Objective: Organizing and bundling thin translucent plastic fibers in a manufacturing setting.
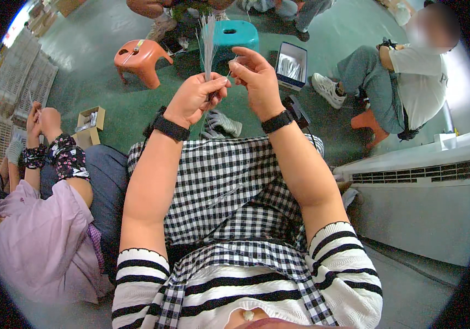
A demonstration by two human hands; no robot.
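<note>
Tracing the bundle of thin pale strands (pixel 208 44) up my view along its long axis, I have its lower part gripped in the nearer left hand (pixel 198 97), while the right hand (pixel 259 82) curls just right of it, pinching or not I cannot tell.

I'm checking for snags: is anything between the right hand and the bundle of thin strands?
Only the left hand, closed around the lower part of the bundle of strands; above it, nothing visible separates the bundle from the right hand.
</note>
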